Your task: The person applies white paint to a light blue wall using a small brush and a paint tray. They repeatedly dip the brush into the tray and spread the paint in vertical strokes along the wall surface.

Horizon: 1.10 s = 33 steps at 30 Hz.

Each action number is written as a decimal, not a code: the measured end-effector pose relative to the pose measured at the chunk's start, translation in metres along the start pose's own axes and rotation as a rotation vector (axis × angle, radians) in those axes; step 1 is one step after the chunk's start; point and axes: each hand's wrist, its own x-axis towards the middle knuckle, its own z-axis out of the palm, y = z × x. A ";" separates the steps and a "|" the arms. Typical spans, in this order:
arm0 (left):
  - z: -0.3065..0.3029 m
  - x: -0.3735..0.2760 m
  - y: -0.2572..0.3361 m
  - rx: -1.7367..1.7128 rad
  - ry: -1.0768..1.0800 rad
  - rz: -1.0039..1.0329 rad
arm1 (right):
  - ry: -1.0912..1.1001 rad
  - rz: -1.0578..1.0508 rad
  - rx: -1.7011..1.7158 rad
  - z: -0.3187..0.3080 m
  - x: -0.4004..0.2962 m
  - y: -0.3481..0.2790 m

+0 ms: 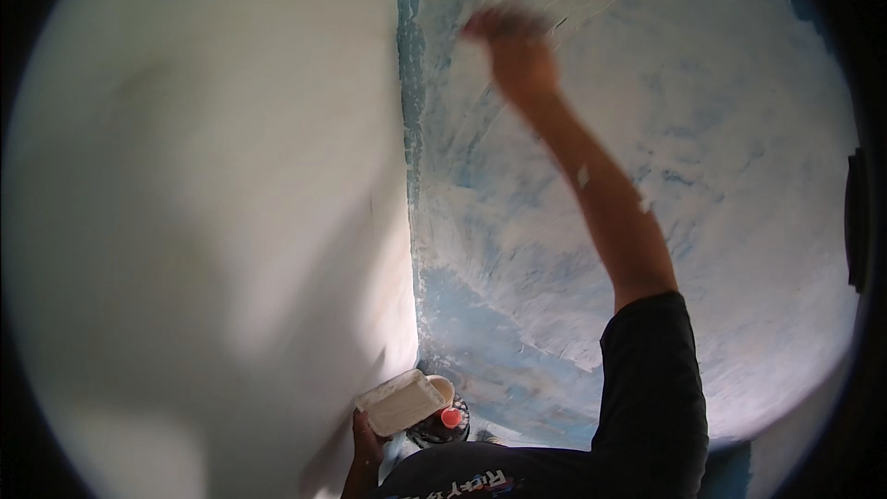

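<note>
My right hand [523,62] is raised high against the blue wall [478,305], which is partly covered with whitish plaster. It is closed around a blurred, dark reddish tool [509,22] that cannot be made out clearly; its edge lies at or near the wall. White flecks stick to my forearm. Low down, my left hand [367,435] grips the near left end of a rectangular tray [402,403] coated with pale filler. Its fingers are partly hidden under the tray.
A smooth white wall [208,187] meets the blue one at a vertical corner. Below, beside the tray, are a round pale container [443,388], a small red cup-like item [451,418] and a dark speckled round object [429,434]. A dark object [856,222] is at the far right.
</note>
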 end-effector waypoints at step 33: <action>-0.021 0.004 -0.015 0.009 -0.193 0.174 | -0.230 -0.016 0.611 -0.113 -0.048 -0.086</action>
